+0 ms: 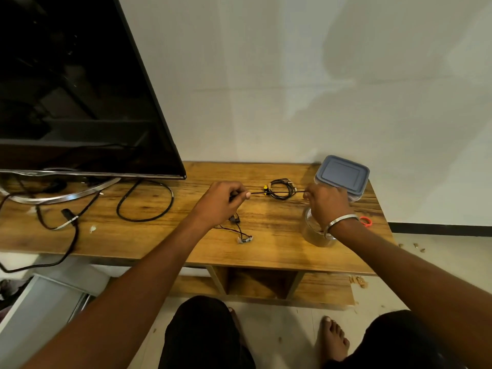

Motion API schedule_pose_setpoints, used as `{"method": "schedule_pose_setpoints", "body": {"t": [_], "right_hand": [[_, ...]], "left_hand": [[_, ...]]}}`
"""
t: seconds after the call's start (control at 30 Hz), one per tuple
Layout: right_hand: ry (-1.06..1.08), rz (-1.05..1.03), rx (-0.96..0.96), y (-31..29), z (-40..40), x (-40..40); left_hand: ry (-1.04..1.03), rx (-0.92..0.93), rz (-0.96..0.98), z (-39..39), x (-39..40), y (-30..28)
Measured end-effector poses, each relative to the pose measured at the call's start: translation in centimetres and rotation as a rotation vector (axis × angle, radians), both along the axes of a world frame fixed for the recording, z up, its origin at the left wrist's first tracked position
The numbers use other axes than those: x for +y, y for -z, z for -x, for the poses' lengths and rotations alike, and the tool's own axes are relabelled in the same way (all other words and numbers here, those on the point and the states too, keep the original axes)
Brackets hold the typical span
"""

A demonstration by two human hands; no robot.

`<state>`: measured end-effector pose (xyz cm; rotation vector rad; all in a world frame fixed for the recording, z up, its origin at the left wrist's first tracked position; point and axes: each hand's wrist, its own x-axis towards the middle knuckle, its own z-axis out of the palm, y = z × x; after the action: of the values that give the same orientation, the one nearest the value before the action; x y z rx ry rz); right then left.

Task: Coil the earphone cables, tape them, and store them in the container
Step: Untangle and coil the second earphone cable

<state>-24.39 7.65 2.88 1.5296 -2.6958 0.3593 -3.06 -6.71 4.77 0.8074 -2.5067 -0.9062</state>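
Both hands [223, 198] [328, 202] stretching earphone cable [277, 192], lidded container [342, 177] beside

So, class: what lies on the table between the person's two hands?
In the head view, a taut black cable runs from the left hand to the right hand. Behind it lies a coiled earphone with a yellow bit.

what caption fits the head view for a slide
Both hands, left hand and right hand, stretch an earphone cable taut above a wooden table.
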Motion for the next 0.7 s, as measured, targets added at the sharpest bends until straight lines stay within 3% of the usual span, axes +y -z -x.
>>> {"method": "schedule_pose_setpoints", "body": {"t": [0.1, 0.33, 0.5, 0.7], "right_hand": [[-0.009, -0.044, -0.035, 0.5, -1.0, -0.2], [-0.401, 0.106, -0.075, -0.5, -5.0, -1.8], [-0.381, 0.116, -0.032, -1.4, -4.0, -2.0], [-0.259, 0.29, -0.054, -1.9, -1.8, -0.8]], "left_hand": [[-0.002, 0.012, 0.004, 0.7, 0.6, 0.0], [0.074, 0.021, 0.021, 2.7, 2.1, -0.2], [0.084, 0.007, 0.021, 2.5, 2.1, -0.4], [0.063, -0.018, 0.027, 1.9, 1.6, -0.4]]}}
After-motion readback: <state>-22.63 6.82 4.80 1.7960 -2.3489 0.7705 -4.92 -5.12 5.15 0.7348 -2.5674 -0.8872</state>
